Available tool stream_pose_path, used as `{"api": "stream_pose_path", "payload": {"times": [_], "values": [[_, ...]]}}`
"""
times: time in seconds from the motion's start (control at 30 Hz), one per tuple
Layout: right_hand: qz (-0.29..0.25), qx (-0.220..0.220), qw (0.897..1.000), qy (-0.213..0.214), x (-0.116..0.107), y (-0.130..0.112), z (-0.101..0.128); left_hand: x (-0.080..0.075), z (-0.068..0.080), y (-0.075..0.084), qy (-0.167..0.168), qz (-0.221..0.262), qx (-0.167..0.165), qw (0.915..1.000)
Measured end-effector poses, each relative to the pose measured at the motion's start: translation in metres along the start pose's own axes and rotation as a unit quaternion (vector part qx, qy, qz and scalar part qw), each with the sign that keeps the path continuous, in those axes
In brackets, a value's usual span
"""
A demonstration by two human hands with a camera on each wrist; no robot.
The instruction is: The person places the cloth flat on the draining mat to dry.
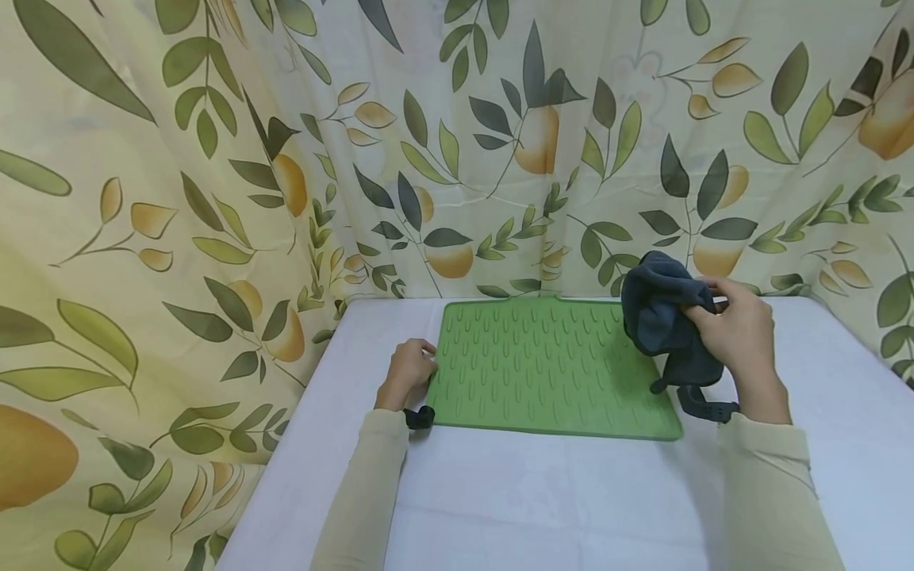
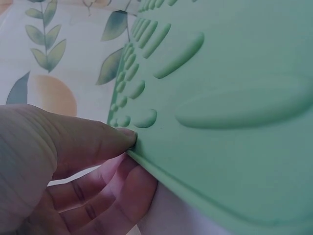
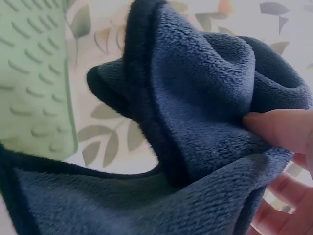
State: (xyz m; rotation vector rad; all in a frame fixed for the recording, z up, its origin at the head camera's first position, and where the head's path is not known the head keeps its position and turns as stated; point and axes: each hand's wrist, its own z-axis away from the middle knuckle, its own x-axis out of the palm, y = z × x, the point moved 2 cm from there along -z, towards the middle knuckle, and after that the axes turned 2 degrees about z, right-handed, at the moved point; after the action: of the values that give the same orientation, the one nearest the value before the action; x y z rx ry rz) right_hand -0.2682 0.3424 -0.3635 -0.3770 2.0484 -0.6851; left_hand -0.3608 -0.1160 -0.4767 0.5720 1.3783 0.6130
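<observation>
A green silicone mat (image 1: 528,373) with rows of raised oblong ridges lies on the white table. My left hand (image 1: 409,371) is at its left edge; in the left wrist view the thumb (image 2: 98,142) presses on the rim from above while the other fingers curl beneath it. Above the mat's right edge, my right hand (image 1: 739,337) holds a bunched dark blue cloth (image 1: 664,305). Seen from the right wrist, the cloth (image 3: 205,88) is fuzzy with a darker hem, and thumb and fingers pinch its folds. Part of it hangs down loosely.
White cloth covers the table (image 1: 500,500), with bare surface in front of the mat and to both sides. A curtain (image 1: 457,159) printed with leaves and fruit hangs behind the table and along the left. Dark straps (image 1: 420,417) circle both wrists.
</observation>
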Motion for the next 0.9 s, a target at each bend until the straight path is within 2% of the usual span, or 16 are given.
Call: {"api": "stream_pose_path", "payload": {"times": [0.2,0.7,0.9], "values": [[-0.031,-0.04,0.998,0.042,0.013,-0.011,0.001,0.0,0.0,0.0,0.006,-0.011,0.003,0.9999],[-0.056,-0.094,0.994,0.016,0.048,-0.043,0.013,-0.001,0.001,0.001,0.006,-0.006,-0.003,1.0],[-0.075,-0.115,0.99,0.018,0.062,-0.053,0.017,-0.002,0.001,0.001,0.009,-0.014,0.002,0.9999]]}}
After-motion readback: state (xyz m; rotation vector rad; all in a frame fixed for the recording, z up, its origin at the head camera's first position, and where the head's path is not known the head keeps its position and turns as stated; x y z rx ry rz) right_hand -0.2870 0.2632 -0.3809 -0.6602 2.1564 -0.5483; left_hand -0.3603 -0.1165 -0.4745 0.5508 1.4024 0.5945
